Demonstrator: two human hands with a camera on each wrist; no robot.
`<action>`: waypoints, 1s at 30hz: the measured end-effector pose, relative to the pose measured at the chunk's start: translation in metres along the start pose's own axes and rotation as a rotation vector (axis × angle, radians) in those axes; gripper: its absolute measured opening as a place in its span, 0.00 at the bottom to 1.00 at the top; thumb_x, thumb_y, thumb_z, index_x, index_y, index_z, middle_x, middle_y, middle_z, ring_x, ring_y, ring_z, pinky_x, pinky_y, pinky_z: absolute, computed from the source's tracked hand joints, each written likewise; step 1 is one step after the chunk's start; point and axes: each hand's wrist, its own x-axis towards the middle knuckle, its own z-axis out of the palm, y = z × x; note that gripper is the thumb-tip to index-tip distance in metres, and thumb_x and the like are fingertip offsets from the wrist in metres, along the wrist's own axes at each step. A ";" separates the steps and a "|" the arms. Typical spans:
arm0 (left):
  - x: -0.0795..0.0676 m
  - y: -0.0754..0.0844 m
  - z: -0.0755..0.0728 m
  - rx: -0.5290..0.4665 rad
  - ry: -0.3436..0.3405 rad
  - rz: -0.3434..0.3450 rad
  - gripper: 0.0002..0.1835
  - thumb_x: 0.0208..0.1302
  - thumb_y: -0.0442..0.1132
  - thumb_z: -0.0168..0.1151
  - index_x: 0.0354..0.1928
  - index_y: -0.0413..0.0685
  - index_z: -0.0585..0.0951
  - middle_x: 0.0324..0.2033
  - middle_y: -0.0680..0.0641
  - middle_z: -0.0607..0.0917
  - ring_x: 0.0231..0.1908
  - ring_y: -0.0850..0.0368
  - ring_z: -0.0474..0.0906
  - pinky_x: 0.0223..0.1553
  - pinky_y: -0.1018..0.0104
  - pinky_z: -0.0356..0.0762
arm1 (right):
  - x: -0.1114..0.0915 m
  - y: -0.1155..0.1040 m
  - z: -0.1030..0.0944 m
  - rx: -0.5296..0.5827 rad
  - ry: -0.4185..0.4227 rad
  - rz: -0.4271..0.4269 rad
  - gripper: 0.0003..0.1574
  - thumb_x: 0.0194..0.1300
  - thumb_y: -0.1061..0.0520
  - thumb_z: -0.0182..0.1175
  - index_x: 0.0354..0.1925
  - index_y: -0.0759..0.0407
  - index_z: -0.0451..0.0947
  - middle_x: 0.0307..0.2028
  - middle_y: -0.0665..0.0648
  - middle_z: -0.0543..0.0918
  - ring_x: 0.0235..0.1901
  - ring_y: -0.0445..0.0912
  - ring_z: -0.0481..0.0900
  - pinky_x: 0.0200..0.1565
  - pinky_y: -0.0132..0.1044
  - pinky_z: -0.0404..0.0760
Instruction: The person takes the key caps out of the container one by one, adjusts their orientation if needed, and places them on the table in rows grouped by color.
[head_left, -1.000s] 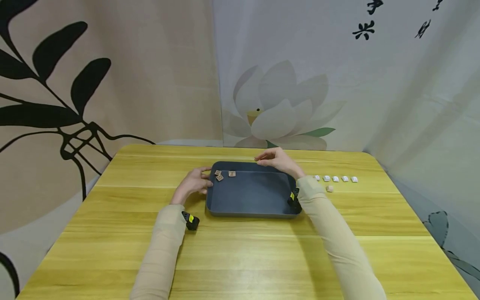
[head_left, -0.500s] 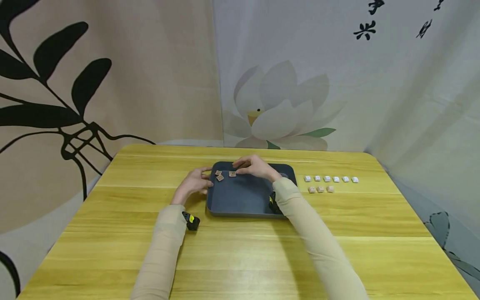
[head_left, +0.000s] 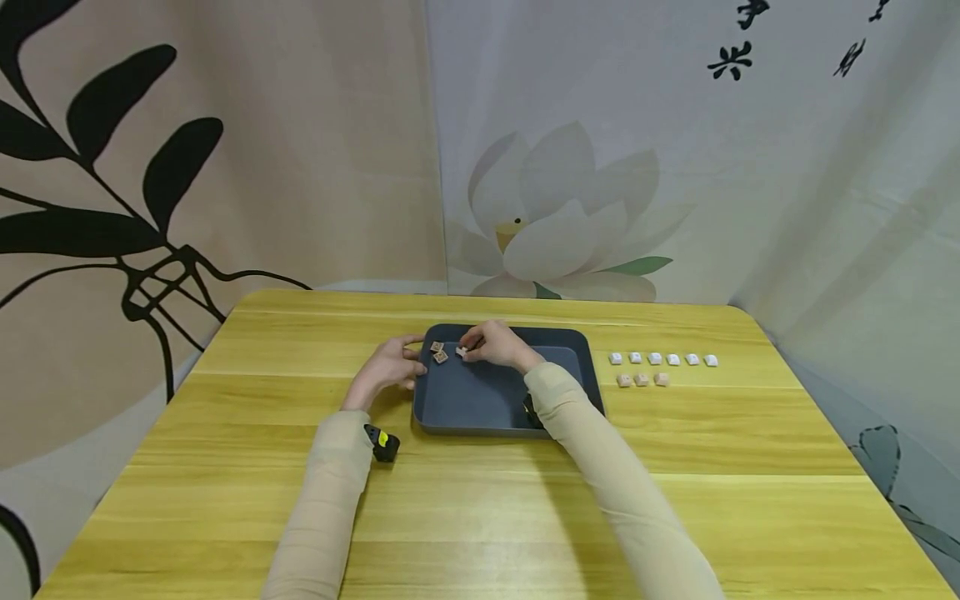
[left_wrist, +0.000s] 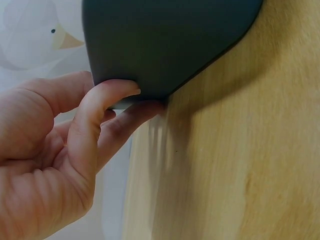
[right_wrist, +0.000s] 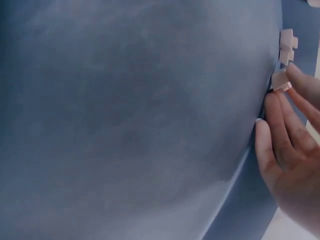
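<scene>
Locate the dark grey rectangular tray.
In the head view, the tray lies on the yellow wooden table, the left hand at its left edge, six small white blocks to its right.

The tray (head_left: 468, 402) leaves room near-left; two small pieces (head_left: 440, 357) block its far-left corner.

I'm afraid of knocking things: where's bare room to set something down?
Free: the table framed by tray and sleeves; the tray's near left. Crowded: its far left, with the right hand, a pinched piece and two others; right of it, two rows of pieces.
</scene>
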 end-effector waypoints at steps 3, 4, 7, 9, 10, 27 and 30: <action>0.001 0.000 0.000 0.004 0.000 0.007 0.38 0.61 0.27 0.56 0.72 0.42 0.56 0.60 0.29 0.73 0.17 0.64 0.74 0.23 0.72 0.76 | 0.001 -0.003 0.002 -0.060 0.023 0.010 0.15 0.61 0.57 0.64 0.47 0.59 0.83 0.41 0.57 0.87 0.40 0.47 0.83 0.42 0.36 0.82; 0.001 0.000 0.000 0.005 0.001 0.008 0.38 0.61 0.27 0.56 0.72 0.42 0.56 0.60 0.29 0.73 0.17 0.64 0.74 0.23 0.72 0.76 | 0.001 -0.004 0.002 -0.074 0.027 0.013 0.14 0.61 0.57 0.64 0.46 0.59 0.84 0.40 0.57 0.87 0.39 0.47 0.82 0.42 0.36 0.82; 0.000 -0.001 -0.001 0.007 0.003 0.010 0.38 0.61 0.27 0.56 0.72 0.42 0.56 0.60 0.29 0.73 0.16 0.65 0.73 0.23 0.72 0.76 | 0.001 -0.005 0.003 -0.094 0.030 0.015 0.12 0.62 0.58 0.63 0.44 0.58 0.84 0.39 0.56 0.87 0.38 0.46 0.82 0.41 0.35 0.82; 0.000 -0.001 -0.001 0.007 0.003 0.009 0.38 0.61 0.27 0.56 0.72 0.43 0.56 0.60 0.29 0.74 0.16 0.65 0.73 0.23 0.72 0.76 | 0.001 -0.005 0.002 -0.082 0.023 0.014 0.11 0.62 0.60 0.63 0.44 0.58 0.84 0.39 0.56 0.86 0.38 0.46 0.82 0.40 0.35 0.82; 0.000 -0.001 -0.001 0.004 0.002 0.007 0.38 0.61 0.27 0.56 0.72 0.43 0.56 0.60 0.29 0.73 0.16 0.65 0.73 0.23 0.72 0.76 | 0.001 -0.004 0.002 -0.074 0.017 0.013 0.10 0.62 0.60 0.62 0.43 0.58 0.84 0.39 0.56 0.86 0.38 0.46 0.82 0.40 0.35 0.82; 0.000 -0.001 -0.001 -0.014 -0.008 0.013 0.38 0.60 0.26 0.56 0.73 0.42 0.56 0.60 0.29 0.73 0.18 0.63 0.75 0.23 0.71 0.77 | -0.008 0.007 -0.010 0.101 -0.025 -0.047 0.08 0.63 0.60 0.61 0.42 0.58 0.82 0.38 0.56 0.85 0.35 0.43 0.81 0.39 0.33 0.82; -0.001 -0.002 -0.001 -0.020 -0.011 0.016 0.38 0.60 0.25 0.56 0.73 0.41 0.55 0.60 0.28 0.73 0.17 0.63 0.75 0.22 0.71 0.77 | -0.010 0.007 -0.014 0.112 -0.012 -0.063 0.10 0.64 0.58 0.61 0.44 0.59 0.82 0.39 0.56 0.85 0.37 0.43 0.82 0.40 0.34 0.82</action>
